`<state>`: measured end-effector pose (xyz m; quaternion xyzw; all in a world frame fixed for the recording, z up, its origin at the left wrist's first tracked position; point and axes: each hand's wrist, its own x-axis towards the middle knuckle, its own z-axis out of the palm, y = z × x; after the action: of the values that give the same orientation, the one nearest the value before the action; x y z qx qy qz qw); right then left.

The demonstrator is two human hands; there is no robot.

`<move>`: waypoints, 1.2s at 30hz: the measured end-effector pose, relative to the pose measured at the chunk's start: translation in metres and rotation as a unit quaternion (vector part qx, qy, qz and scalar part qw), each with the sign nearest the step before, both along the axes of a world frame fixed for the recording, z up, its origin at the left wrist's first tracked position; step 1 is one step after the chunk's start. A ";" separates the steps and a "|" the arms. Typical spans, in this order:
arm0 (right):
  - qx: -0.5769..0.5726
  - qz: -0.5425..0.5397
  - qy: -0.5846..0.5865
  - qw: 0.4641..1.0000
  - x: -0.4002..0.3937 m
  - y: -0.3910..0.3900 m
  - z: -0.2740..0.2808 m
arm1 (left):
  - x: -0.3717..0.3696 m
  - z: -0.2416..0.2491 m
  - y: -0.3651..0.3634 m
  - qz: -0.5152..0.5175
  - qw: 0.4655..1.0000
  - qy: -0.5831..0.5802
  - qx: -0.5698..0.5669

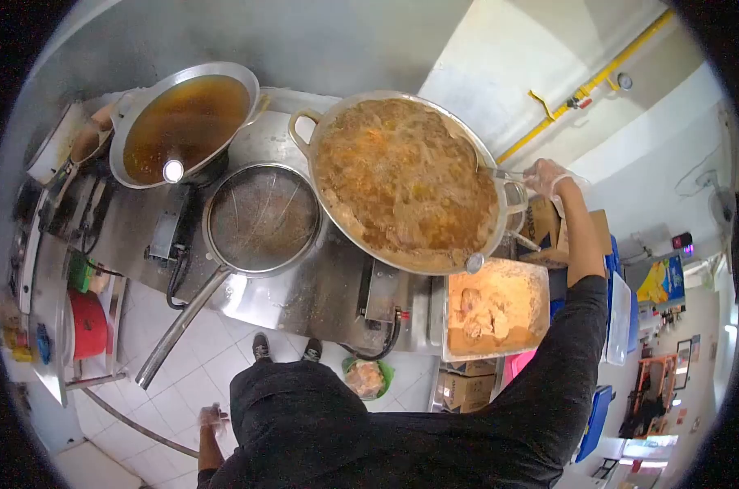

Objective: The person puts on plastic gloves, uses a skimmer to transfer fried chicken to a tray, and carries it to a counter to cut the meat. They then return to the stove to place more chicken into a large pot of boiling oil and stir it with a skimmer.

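My right hand [549, 178], in a clear plastic glove, is closed around the handle of a metal utensil with a round head [504, 174]. Its head dips at the right side of a large two-handled wok [303, 134], mostly hidden in bubbling brown oil [402, 179] with orange-brown bits in the froth. My left hand [213, 416] hangs low beside my body over the tiled floor, fingers loosely apart and nothing visible in them.
A long-handled round strainer [263, 216] rests on the steel stove left of the wok. Farther left stands another wok of dark oil [182, 122]. A tray of orange-tinted flour [500, 314] sits at right. Yellow gas pipe [585, 88] runs along the wall; a green-rimmed container [368, 378] stands below.
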<state>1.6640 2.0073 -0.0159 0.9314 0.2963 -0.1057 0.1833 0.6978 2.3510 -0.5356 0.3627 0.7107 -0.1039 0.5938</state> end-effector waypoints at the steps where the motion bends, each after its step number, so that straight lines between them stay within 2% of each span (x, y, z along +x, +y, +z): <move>1: 0.014 -0.007 0.023 1.000 0.000 0.004 -0.001 | 0.005 0.022 -0.007 -0.114 0.993 0.018 0.036; 2: 0.027 -0.014 0.046 0.998 0.002 0.007 -0.003 | 0.004 0.041 -0.017 -0.227 0.971 0.037 0.072; 5: 0.140 -0.062 0.143 0.978 0.029 -0.004 -0.030 | -0.016 0.029 -0.030 -0.393 0.905 0.073 0.143; 6: 0.189 -0.111 0.213 0.952 0.034 -0.005 -0.035 | -0.018 0.027 -0.035 -0.396 0.899 0.100 0.159; 7: 0.193 -0.121 0.225 0.947 0.039 -0.007 -0.038 | -0.023 0.023 -0.038 -0.400 0.891 0.125 0.175; 8: 0.196 -0.133 0.237 0.942 0.040 -0.008 -0.039 | -0.032 -0.005 -0.037 -0.312 0.929 0.159 0.121; 10: 0.195 -0.148 0.255 0.936 0.039 -0.011 -0.036 | -0.034 -0.001 -0.039 -0.428 0.877 0.134 0.174; 12: 0.186 -0.154 0.268 0.933 0.037 -0.009 -0.029 | -0.028 0.008 -0.042 -0.453 0.861 0.153 0.172; 15: 0.225 -0.106 0.239 0.939 0.049 -0.017 -0.066 | -0.018 0.021 -0.042 -0.477 0.846 0.170 0.167; 18: 0.262 -0.191 0.249 0.913 0.051 -0.024 -0.083 | -0.009 0.027 -0.041 -0.506 0.827 0.178 0.167; 21: 0.211 -0.248 0.281 0.903 0.032 -0.016 -0.040 | 0.001 0.034 -0.037 -0.530 0.810 0.177 0.180; 24: 0.210 -0.246 0.282 0.903 0.002 0.005 -0.023 | 0.009 0.039 -0.037 -0.560 0.778 0.152 0.242; 26: 0.229 -0.241 0.284 0.899 0.007 0.006 -0.041 | -0.002 -0.003 -0.032 -0.595 0.749 0.119 0.267; 27: 0.242 -0.245 0.288 0.894 0.004 0.007 -0.045 | 0.004 -0.008 -0.030 -0.612 0.733 0.103 0.279; 28: 0.255 -0.248 0.293 0.888 0.000 0.009 -0.048 | 0.004 -0.010 -0.028 -0.496 0.836 0.071 0.225; 29: 0.271 -0.256 0.300 0.878 -0.007 0.010 -0.049 | 0.003 -0.012 -0.026 -0.359 0.914 0.044 0.183; 30: 0.286 -0.264 0.307 0.869 -0.012 0.010 -0.050 | 0.006 -0.009 -0.027 -0.216 0.968 0.012 0.125; 32: 0.337 -0.292 0.287 0.848 -0.006 -0.002 -0.070 | 0.012 0.014 -0.039 -0.206 0.951 -0.088 0.215; 34: 0.383 -0.305 0.285 0.824 -0.019 -0.008 -0.070 | 0.018 0.026 -0.042 -0.181 0.945 -0.135 0.238; 36: 0.426 -0.300 0.303 0.798 -0.058 0.002 -0.049 | 0.020 0.025 -0.040 -0.173 0.961 -0.095 0.194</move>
<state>1.6057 2.0093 -0.0647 0.8780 0.0581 -0.2957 -0.3718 0.7183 2.3108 -0.5101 0.5962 0.5840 -0.0305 0.5500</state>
